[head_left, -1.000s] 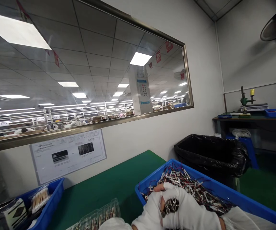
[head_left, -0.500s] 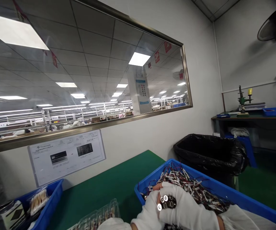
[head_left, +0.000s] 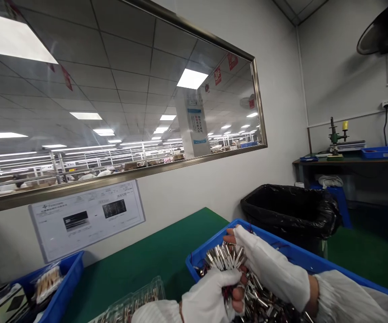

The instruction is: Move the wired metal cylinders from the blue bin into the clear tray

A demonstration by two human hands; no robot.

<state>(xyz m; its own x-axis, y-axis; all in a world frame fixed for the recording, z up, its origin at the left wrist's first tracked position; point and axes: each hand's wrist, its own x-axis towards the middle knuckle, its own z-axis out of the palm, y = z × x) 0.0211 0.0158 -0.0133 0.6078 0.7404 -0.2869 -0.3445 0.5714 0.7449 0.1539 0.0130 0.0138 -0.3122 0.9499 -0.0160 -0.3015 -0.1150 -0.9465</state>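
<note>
Both my hands wear white fingerless gloves and meet over a blue bin [head_left: 283,247] heaped with small silver cylinders with thin wires [head_left: 264,301]. My left hand [head_left: 210,298] grips a bundle of these cylinders [head_left: 223,257] from below, the shiny ends fanned upward. Resting against the right side of the same bundle is my right hand [head_left: 268,267], its fingers pressed to the cylinders and one fingertip raised at the top. The bin stands on a green table [head_left: 156,258].
A black-lined waste bin [head_left: 290,213] stands just past the blue bin. A clear plastic tray [head_left: 133,303] lies at the near table edge, another blue bin [head_left: 61,282] with packets at left. A workbench [head_left: 349,162] with a small press lines the right wall.
The bundle has turned from end-on to upright and risen. My right hand lifted from over it to its right side, and the view shifted slightly right.
</note>
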